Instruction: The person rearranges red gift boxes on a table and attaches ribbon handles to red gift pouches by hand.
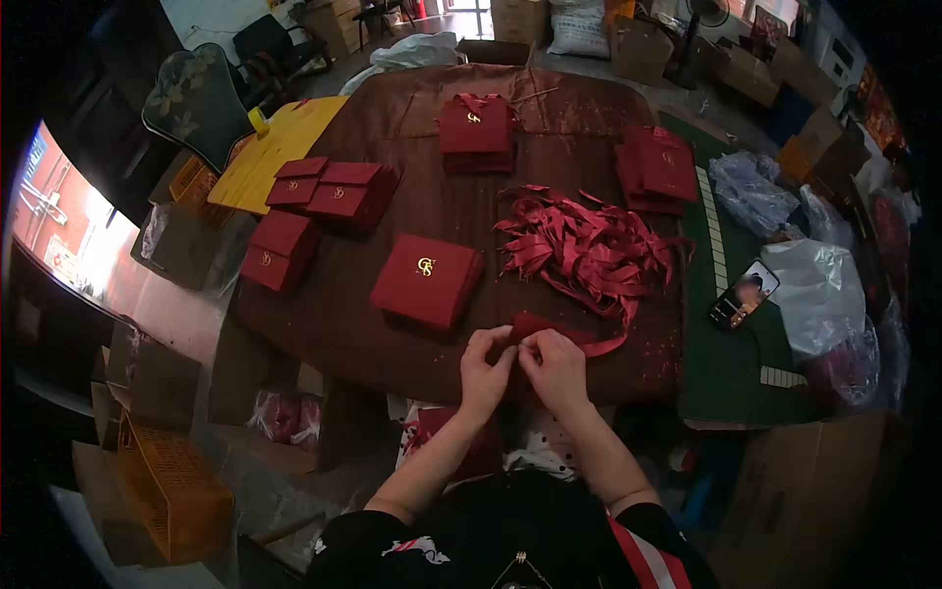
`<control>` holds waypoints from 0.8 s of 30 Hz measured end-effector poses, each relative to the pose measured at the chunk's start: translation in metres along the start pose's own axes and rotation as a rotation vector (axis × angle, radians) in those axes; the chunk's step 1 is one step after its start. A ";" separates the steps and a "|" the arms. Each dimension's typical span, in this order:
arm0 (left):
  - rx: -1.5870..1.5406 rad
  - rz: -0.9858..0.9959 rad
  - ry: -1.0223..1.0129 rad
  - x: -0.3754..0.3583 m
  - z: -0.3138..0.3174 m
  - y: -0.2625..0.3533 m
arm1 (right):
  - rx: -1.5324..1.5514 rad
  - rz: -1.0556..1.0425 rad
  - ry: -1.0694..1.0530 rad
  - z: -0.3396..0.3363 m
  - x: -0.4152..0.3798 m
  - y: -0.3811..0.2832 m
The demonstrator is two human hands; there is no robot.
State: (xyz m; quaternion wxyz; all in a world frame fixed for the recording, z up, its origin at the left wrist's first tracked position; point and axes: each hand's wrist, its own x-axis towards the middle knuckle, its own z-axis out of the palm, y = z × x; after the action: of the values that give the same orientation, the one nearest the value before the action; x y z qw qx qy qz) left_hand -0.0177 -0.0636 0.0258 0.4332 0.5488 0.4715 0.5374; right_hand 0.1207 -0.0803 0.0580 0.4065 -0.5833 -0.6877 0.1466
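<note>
Close to the table's near edge, my left hand point(486, 371) and my right hand point(555, 367) meet with fingertips pinched together. Between and behind them shows part of a red piece point(530, 323), perhaps a bag like the others; the fingers cover most of it. A red ribbon point(610, 346) runs from beside my right hand toward a tangled pile of red ribbons point(589, 245). What exactly each fingertip grips is hidden. Just beyond my left hand lies a stack of red bags point(422, 280) with a gold logo on top.
More red bags stand at the left point(280, 250), far middle point(476, 133) and right point(669, 165) of the brown-covered table point(343, 294). A phone point(744, 294) and plastic bags point(814, 290) lie on the green surface at right. Orange crates point(177, 491) and cartons stand around.
</note>
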 end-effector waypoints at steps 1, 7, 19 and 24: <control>0.060 0.033 0.021 -0.002 0.000 0.003 | 0.001 0.001 0.001 -0.001 -0.001 -0.001; 0.190 0.148 0.088 -0.008 0.003 0.015 | 0.052 0.029 0.052 -0.001 -0.002 -0.004; 0.214 0.138 0.033 -0.015 0.004 0.022 | 0.028 0.074 -0.039 -0.016 -0.003 -0.008; 0.359 0.316 0.013 -0.017 0.001 0.032 | -0.100 -0.084 -0.035 -0.017 -0.004 -0.008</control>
State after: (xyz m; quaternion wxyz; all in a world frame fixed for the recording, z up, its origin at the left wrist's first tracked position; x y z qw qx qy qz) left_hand -0.0149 -0.0864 0.0539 0.2363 0.6806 0.4707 0.5093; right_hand 0.1271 -0.0909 0.0724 0.3705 -0.5710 -0.7250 0.1050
